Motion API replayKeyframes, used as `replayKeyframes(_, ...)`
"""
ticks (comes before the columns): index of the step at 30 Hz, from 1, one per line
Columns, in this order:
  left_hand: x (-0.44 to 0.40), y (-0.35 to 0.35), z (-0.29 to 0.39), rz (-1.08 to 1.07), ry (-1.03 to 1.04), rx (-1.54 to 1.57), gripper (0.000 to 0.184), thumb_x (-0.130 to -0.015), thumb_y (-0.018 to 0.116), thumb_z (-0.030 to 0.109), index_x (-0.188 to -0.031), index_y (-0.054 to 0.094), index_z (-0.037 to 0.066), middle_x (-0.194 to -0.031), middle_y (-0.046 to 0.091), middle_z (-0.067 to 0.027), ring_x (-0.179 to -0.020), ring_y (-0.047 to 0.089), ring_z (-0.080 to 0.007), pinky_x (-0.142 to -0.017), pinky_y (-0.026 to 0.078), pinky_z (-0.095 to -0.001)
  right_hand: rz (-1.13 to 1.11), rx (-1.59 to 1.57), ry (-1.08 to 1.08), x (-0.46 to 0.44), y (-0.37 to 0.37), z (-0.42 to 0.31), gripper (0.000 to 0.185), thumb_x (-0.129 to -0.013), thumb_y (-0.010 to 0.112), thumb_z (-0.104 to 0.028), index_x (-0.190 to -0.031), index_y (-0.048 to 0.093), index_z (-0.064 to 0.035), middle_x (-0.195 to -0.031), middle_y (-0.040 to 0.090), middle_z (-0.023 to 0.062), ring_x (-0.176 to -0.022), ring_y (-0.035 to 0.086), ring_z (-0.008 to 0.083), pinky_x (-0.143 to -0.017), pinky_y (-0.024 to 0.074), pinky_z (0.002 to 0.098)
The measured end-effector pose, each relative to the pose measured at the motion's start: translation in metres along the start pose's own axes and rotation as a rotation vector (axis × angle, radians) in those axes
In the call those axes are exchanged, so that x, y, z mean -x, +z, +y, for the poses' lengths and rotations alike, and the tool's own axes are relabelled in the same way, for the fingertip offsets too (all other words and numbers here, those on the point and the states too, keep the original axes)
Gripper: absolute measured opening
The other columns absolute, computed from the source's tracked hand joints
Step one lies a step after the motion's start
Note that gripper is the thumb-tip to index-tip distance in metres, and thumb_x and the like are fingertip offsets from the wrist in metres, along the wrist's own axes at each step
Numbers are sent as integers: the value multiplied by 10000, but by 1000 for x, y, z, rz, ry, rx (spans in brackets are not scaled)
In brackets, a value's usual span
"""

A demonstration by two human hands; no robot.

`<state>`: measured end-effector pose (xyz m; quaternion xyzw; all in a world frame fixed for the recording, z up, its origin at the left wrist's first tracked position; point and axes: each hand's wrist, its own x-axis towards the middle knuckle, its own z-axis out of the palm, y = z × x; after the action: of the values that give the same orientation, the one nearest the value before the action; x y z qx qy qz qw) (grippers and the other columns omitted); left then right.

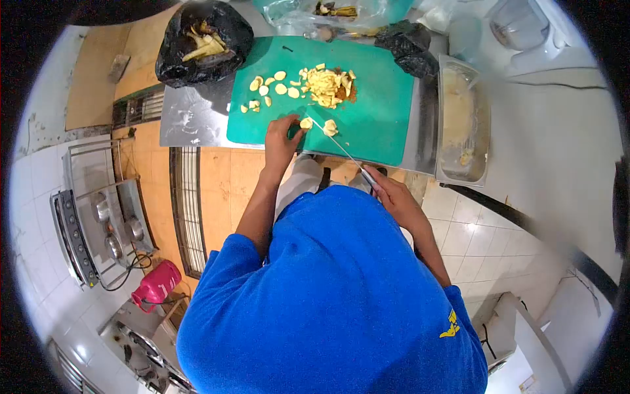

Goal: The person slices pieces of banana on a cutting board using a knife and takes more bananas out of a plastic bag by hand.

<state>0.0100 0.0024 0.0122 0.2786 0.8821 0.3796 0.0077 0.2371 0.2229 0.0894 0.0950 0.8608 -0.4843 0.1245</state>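
Note:
My right hand (392,195) is closed around the handle of a knife (342,148), whose blade points up and left over the green cutting board (387,141). At the board's near edge, my left hand (283,139) has its fingertips bent against a pale yellow piece (306,123), just left of the blade. Right of the blade lies a cluster of cut slices (330,127). Farther back on the board sits a heap of chopped yellow pieces (326,87), with reddish-brown powder (348,93) by it. Several round slices (281,88) are scattered to the left of the heap.
A black plastic bag (230,62) holding peels stands at the back left. Another black bag (410,49) and a clear bag (328,20) lie behind the board. On the right is a metal tray (462,164). A pink gas cylinder (157,284) stands on the left.

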Motion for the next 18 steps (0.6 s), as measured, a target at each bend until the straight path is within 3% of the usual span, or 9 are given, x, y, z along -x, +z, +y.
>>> replayKeyframes(18,5,7,-8,77,68,10,261,-755,804,132,-981,689,72,-1000,694,-96,-947,613,-303,-837,496,-384,-19,-53,136,-14,17,-21,475,-998,453,-82,-1467,433,-156,-1001,655,173,-821,636,234,-795,515,362)
